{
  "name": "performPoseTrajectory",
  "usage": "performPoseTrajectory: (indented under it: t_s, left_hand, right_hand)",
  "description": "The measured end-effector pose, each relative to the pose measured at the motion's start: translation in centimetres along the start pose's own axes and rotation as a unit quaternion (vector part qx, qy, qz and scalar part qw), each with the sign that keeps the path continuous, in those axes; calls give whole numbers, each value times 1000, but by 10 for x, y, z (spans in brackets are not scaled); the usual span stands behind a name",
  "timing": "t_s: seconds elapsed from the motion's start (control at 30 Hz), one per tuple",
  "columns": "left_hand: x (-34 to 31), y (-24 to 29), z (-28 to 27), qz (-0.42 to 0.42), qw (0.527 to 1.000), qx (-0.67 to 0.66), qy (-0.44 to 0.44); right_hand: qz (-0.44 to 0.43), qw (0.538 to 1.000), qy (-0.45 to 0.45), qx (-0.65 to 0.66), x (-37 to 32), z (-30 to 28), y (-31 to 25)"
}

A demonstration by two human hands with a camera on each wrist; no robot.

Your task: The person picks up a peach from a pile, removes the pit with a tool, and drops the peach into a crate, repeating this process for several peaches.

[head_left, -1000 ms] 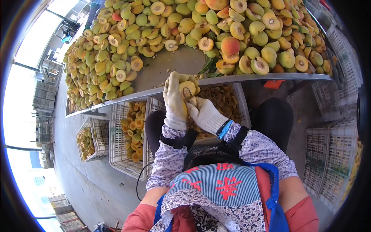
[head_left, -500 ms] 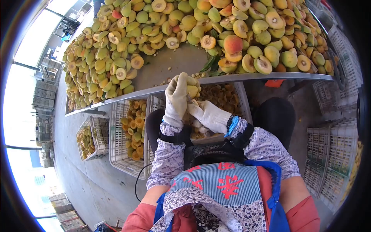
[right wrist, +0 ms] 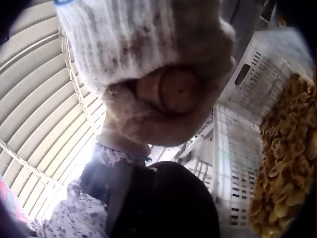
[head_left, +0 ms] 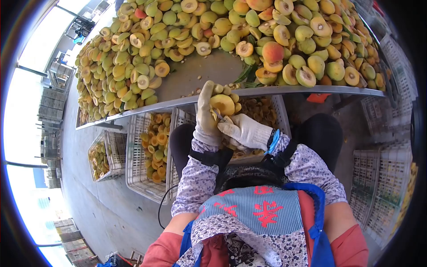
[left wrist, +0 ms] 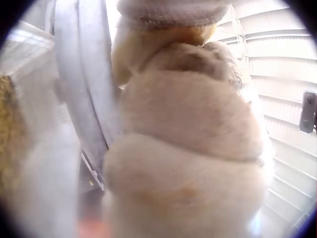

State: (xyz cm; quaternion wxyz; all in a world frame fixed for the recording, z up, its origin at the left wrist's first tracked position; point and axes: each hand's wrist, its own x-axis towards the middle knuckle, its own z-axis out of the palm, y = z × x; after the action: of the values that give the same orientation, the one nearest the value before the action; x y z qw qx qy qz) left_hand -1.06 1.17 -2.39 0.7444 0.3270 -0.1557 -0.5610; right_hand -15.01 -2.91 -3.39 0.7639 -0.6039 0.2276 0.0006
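Note:
In the head view the gloved left hand [head_left: 208, 116] holds a yellow halved fruit [head_left: 223, 105], its cut face turned up. The gloved right hand [head_left: 250, 131] grips a small tool whose thin metal end [head_left: 218, 115] meets the lower edge of that fruit. The tool's round brown handle end [right wrist: 179, 90] shows inside the curled right fingers in the right wrist view. Both hands are close together just below the metal table rim [head_left: 262, 91]. Glove fabric fills most of the left wrist view, with a bit of yellow fruit [left wrist: 202, 33] at its top.
Halved fruits [head_left: 129, 66] are heaped on the table beyond the hands. Crates with fruit pieces stand beneath its edge, one [head_left: 155, 189] left of the legs and another [head_left: 284, 118] under the hands. More crates [head_left: 378, 187] stand at right; a smaller one [head_left: 116, 153] is farther left.
The fruit in the left hand now shows a broad open cut face. The right hand has shifted slightly and turned beside it, and the head view has moved a little.

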Motion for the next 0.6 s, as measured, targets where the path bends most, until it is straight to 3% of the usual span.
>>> performPoseTrajectory:
  t_s: [0.1,0.2,0.3,0.4,0.5,0.53,0.6]
  left_hand:
    - [-2,-1,3,-30,999,-24,29]
    - [-4,-5,7,-30,998,-9,46]
    - [-16,-2,36,-30,992,92,79]
    - [-18,-1,34,-44,988,143,42]
    - [-18,-3,27,-46,982,177,44]
    - [-19,-5,27,-32,985,164,51]
    - [-17,-7,29,-2,988,139,60]
  right_hand:
    - [-214,950,98,-203,10,-6,25]
    - [-127,952,87,-266,-3,-12,11]
    - [-175,970,86,-145,-6,-6,22]
    - [11,997,-5,79,-25,-2,6]
    - [4,994,1,109,-25,5,9]
    - [28,998,6,60,-23,2,10]
    - [-111,989,65,-69,-11,0,29]
